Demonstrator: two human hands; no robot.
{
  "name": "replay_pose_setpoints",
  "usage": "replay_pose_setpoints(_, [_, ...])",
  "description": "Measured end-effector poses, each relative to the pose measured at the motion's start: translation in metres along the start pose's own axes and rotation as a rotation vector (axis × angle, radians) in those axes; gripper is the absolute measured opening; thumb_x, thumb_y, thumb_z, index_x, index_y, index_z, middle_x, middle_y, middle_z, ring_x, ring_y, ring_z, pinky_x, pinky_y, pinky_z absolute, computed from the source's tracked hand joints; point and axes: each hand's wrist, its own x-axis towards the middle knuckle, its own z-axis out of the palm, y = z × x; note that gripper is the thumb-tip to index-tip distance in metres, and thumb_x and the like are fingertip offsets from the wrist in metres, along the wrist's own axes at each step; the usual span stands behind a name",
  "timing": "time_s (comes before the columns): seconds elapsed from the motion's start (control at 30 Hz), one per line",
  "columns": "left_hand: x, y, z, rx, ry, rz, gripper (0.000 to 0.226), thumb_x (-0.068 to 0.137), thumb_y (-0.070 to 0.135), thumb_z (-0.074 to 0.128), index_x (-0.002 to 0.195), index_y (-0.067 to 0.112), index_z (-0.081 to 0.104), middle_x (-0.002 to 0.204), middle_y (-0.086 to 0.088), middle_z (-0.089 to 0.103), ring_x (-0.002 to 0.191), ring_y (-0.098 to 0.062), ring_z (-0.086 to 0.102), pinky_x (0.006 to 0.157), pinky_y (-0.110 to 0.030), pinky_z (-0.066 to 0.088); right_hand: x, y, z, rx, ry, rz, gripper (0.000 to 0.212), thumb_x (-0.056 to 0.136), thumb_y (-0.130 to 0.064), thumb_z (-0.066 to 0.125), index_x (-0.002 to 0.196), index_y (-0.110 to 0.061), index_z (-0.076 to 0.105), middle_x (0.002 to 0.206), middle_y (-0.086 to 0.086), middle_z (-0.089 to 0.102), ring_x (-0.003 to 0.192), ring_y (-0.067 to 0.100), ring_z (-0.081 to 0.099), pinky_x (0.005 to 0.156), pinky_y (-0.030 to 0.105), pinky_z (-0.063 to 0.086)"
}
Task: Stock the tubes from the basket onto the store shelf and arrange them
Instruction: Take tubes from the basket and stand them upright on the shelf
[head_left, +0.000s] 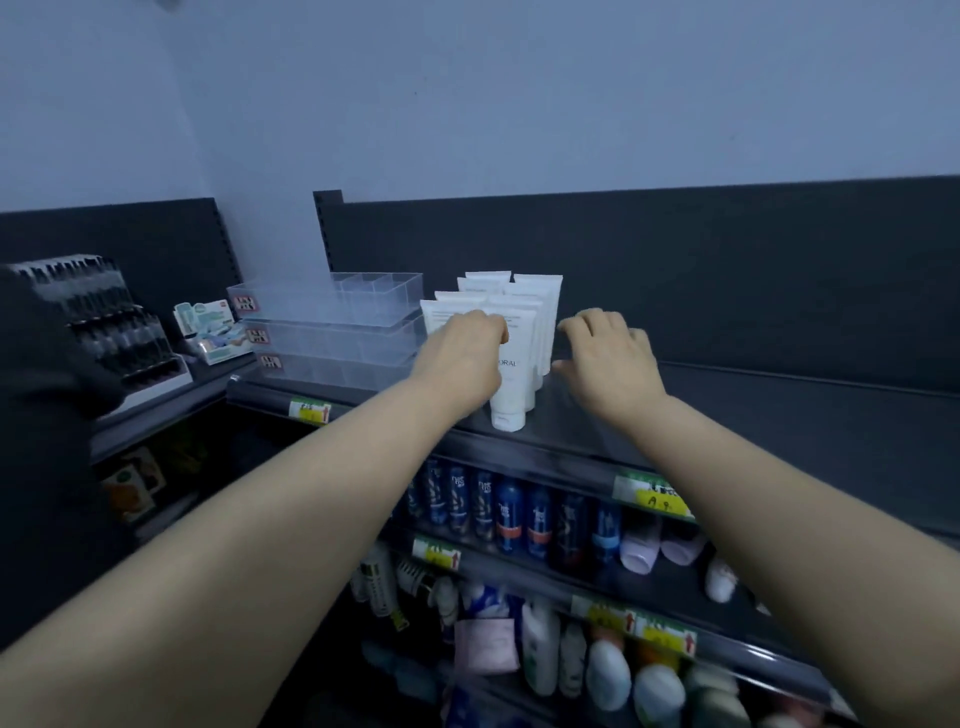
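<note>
Several white tubes (537, 296) stand cap-down in two rows on the dark top shelf (753, 415). My left hand (465, 358) grips the frontmost tube (511, 395), its fingers curled round the tube's upper part. My right hand (610, 358) hovers just to the right of the tubes with loosely bent fingers, holding nothing. The basket is out of view.
Stacked clear plastic organiser trays (332, 332) stand left of the tubes. Right of my right hand the top shelf stretches on, dark. Below hang yellow price tags (652, 493), blue spray cans (509, 514) and bottles on lower shelves. A black display rack (114, 322) stands far left.
</note>
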Motion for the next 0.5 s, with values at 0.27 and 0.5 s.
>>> replay_pose_setpoints(0.27, [-0.090, 0.057, 0.015, 0.000, -0.194, 0.150, 0.036, 0.087, 0.002, 0.050, 0.121, 0.008, 0.057, 0.120, -0.014, 0.057, 0.105, -0.033, 0.058, 0.086, -0.044, 0.053, -0.138, 0.023, -0.040, -0.131, -0.192, 0.076, 0.045, 0.095, -0.036, 0.052, 0.135, -0.016, 0.043, 0.139, 0.006, 0.042, 0.130, 0.028, 0.036, 0.097, 0.041, 0.034])
replay_pose_setpoints(0.5, [-0.173, 0.133, 0.041, -0.070, -0.348, 0.303, 0.034, 0.088, 0.013, 0.057, 0.121, 0.009, 0.059, 0.122, -0.014, 0.059, 0.112, -0.035, 0.057, 0.085, -0.042, 0.052, -0.278, 0.057, -0.080, -0.218, -0.371, 0.198, 0.041, 0.093, -0.037, 0.050, 0.128, -0.016, 0.047, 0.134, 0.006, 0.044, 0.128, 0.028, 0.038, 0.097, 0.042, 0.035])
